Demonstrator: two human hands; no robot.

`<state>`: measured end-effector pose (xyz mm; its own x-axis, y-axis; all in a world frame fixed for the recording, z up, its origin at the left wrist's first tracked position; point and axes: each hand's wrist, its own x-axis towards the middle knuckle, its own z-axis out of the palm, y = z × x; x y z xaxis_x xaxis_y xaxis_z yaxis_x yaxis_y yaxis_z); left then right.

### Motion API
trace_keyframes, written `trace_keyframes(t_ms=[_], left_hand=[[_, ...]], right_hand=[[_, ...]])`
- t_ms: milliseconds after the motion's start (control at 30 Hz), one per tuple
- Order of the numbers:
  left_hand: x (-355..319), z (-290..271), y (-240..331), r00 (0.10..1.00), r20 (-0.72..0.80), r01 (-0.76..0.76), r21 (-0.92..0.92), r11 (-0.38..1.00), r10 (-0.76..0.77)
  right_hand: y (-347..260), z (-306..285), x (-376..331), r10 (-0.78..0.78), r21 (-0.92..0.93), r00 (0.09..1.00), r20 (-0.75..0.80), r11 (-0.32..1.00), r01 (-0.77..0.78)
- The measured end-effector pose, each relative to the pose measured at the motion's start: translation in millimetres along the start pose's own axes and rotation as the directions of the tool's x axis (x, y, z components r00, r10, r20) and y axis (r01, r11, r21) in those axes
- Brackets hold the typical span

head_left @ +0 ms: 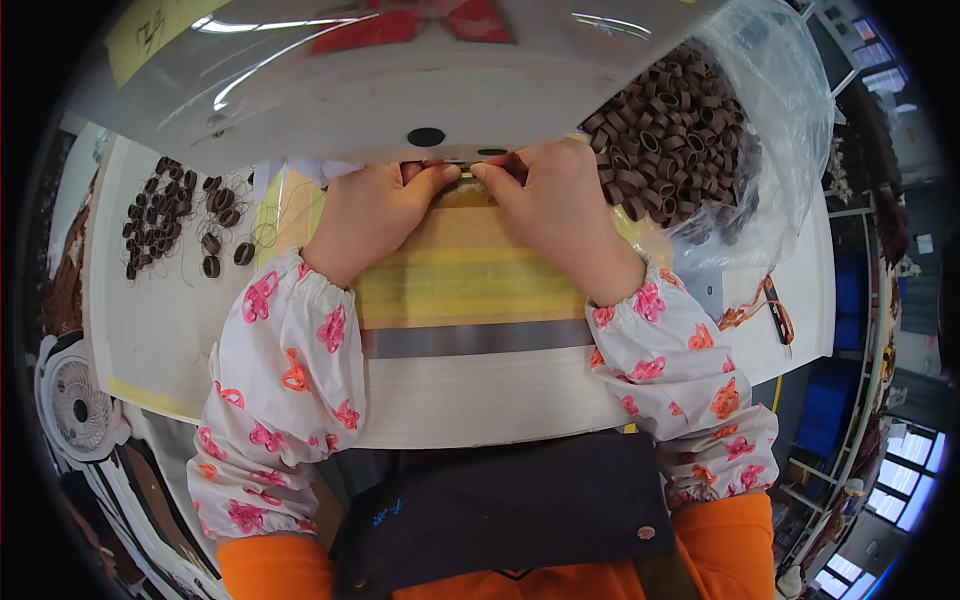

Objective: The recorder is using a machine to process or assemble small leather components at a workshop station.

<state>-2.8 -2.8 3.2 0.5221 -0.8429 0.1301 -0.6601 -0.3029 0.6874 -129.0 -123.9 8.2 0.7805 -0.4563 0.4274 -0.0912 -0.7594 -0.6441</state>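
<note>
My left hand point(375, 215) and my right hand point(560, 205) meet under the front of a white sewing machine point(340, 115). On both hands, thumb and fingers are pinched together, the thumb tips almost touching. What they grip is very small and mostly hidden by the fingers and the machine, so I cannot make it out. Beneath my wrists, strips of yellow and tan tape point(470, 275) cover the work surface, with a grey metal strip point(475, 340) along their near edge. White sleeve covers with pink and orange prints reach my wrists.
At the right, many brown rings point(665, 140) are heaped on a see-through plastic bag point(790, 95). Thread-linked brown rings point(155, 215) lie at the left. A dark-handled tool point(778, 312) with orange cord rests near the table's right edge. A fan point(82, 400) stands beyond the left edge.
</note>
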Motion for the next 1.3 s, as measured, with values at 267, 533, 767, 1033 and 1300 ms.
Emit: trace_keyframes(t_ms=[267,533,767,1033,1300], left_hand=[[-2,-7,6,0.991,0.050,0.126,-0.003,0.992,-0.126],[-1,-3,2,0.984,0.033,0.176,-0.062,0.982,-0.174],[1,1,-2,0.986,0.028,0.167,-0.059,0.984,-0.165],[-9,-2,-3,0.977,-0.108,-0.174,0.087,0.981,0.183],[-36,-3,22,0.940,0.123,-0.307,-0.110,0.945,0.319]], right_hand=[[2,1,5,-0.001,-0.002,0.998,0.057,1.000,0.001],[3,0,5,-0.006,0.006,0.999,0.040,1.000,0.006],[9,2,1,0.056,0.108,0.998,0.034,0.992,-0.059],[12,10,-7,0.021,0.074,0.998,-0.064,0.997,-0.017],[-3,-1,-17,0.303,0.401,0.922,0.242,0.834,-0.380]])
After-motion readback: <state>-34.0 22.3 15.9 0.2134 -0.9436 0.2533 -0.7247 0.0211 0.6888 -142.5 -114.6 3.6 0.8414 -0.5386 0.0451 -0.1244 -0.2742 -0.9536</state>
